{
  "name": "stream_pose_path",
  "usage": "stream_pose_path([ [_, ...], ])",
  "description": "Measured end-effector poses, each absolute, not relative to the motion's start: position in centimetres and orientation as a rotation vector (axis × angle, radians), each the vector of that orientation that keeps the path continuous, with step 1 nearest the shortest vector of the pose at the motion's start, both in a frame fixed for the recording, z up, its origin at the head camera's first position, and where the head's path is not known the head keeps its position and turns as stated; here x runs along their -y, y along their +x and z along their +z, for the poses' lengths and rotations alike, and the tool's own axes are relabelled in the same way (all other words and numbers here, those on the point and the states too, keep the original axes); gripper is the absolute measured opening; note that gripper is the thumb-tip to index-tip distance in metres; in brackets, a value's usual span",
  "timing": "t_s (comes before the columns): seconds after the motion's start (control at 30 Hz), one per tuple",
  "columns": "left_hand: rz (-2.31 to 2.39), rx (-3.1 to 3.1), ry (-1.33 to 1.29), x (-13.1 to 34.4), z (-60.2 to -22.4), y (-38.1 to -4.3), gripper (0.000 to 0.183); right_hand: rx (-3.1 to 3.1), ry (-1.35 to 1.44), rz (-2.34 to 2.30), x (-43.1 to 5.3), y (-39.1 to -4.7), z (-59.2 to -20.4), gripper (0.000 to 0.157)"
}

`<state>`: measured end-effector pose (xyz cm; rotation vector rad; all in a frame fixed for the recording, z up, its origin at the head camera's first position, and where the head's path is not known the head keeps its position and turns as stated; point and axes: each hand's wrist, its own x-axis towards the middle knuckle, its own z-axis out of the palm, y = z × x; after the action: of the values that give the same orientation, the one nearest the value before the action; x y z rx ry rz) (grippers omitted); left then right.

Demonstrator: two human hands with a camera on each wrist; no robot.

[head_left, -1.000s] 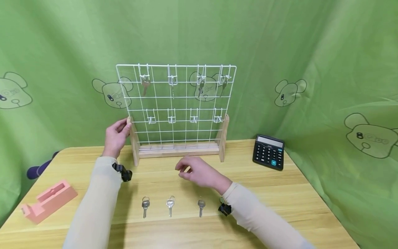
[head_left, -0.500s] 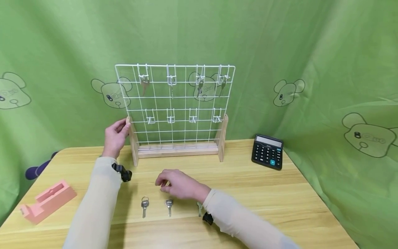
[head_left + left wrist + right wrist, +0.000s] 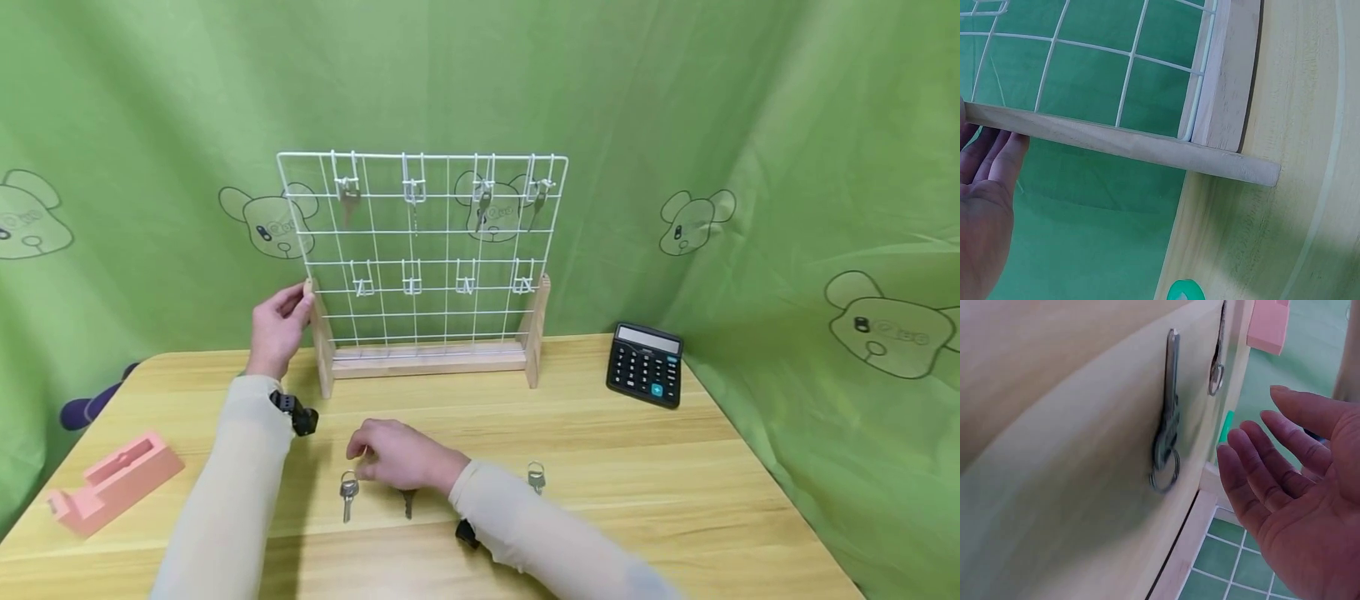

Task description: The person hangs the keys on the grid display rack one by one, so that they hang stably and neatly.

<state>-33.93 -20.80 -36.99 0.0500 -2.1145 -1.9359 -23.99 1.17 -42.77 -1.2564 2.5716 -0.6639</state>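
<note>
My left hand (image 3: 277, 327) pinches the top of the left wooden upright (image 3: 321, 342) of a white wire grid rack (image 3: 431, 250); the left wrist view shows fingers behind this upright (image 3: 1122, 142). Several keys hang from the grid's upper hooks, one a key (image 3: 349, 200) at the left. My right hand (image 3: 401, 454), fingers loosely bent and holding nothing, hovers low over the table. It is beside the leftmost table key (image 3: 347, 497) and partly covers a second key (image 3: 408, 502). The right wrist view shows a ringed key (image 3: 1166, 431) away from the fingers.
Another key (image 3: 536, 477) lies by my right forearm. A pink tape dispenser (image 3: 116, 483) stands at the table's left, and a black calculator (image 3: 645, 364) lies at the right. Lower hooks (image 3: 466, 286) on the grid hold no keys. A green curtain (image 3: 712, 108) hangs behind.
My right hand has moved left and toward the front, from before the rack to the leftmost table key. The rightmost table key has come into view. My left hand stays on the upright.
</note>
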Motion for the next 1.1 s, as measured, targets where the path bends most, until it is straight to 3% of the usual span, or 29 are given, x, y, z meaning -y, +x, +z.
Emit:
stream_pose_path([
  [0.4,-1.933,2.115,0.054,20.7,-37.1,-33.9,0.047,-2.616,-1.222,-0.426,1.2,-24.2,-43.9,0.029],
  [0.73,-1.922,2.129,0.051,20.8,-37.1,-33.8,0.047,-2.611,-1.21,-0.345,1.8,-24.0,-44.0,0.016],
  [1.1,-1.915,2.13,0.049,20.9,-36.9,-33.8,0.047,-2.57,-1.208,-0.403,2.1,-24.4,-44.0,0.022],
])
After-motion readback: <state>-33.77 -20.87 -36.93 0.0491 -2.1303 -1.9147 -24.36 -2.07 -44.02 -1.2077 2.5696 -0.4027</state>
